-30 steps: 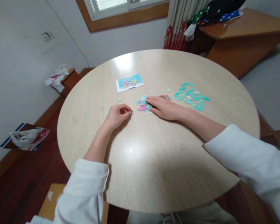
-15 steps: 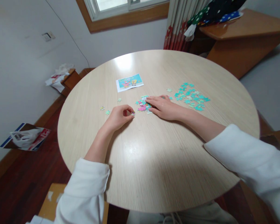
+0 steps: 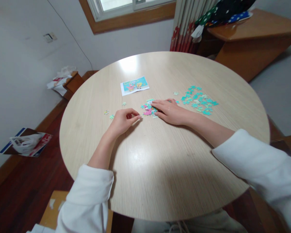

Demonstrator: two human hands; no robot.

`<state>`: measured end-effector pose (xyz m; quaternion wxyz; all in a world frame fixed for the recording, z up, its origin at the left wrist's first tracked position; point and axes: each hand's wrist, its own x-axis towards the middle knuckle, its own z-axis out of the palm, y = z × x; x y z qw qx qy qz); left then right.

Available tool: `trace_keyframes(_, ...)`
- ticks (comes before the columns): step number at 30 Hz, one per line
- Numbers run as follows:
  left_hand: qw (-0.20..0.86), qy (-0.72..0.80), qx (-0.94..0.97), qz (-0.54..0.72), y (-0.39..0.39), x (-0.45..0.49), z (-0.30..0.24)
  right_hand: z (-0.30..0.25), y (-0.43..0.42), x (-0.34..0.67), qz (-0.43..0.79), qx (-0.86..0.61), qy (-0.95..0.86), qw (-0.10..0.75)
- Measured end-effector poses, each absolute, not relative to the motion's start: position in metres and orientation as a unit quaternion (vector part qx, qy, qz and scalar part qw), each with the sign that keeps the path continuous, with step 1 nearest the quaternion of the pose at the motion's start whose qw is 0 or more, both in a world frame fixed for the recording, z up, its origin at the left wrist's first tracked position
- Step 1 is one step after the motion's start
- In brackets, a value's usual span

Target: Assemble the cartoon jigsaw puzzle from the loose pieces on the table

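My left hand (image 3: pixel 126 120) is pinched, thumb and index finger together on a small puzzle piece that they mostly hide. Its fingertips are just left of a partly joined jigsaw puzzle (image 3: pixel 147 111) with pink, white and teal parts. Over the right side of that puzzle lies my right hand (image 3: pixel 171 111), fingers stretched out flat and covering part of it. Left of my left hand are a few loose pieces: a green one (image 3: pixel 112 116), a yellowish one (image 3: pixel 106 112) and a pale green one (image 3: pixel 124 104).
A pile of teal puzzle pieces (image 3: pixel 199 100) is spread at the right, with a pale piece (image 3: pixel 176 93) beside it. A printed reference picture (image 3: pixel 135 85) lies farther back on the round wooden table (image 3: pixel 140 181). A brown desk (image 3: pixel 257 29) stands behind right.
My left hand has shifted slightly right, its fingertips closer to the joined puzzle, and the pinched piece shows less. My right hand has stayed in place.
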<state>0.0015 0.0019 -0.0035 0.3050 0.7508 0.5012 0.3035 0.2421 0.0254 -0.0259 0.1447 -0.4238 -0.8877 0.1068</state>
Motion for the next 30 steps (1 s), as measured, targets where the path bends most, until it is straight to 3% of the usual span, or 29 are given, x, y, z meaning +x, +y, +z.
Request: trace_keyframes(30, 0.280, 0.519, 0.722, 0.362, 0.0061, 0.0089, -0.0116, -0.0287, 0.0271, 0.2425, 0.100, -0.421, -0.889, 0.150)
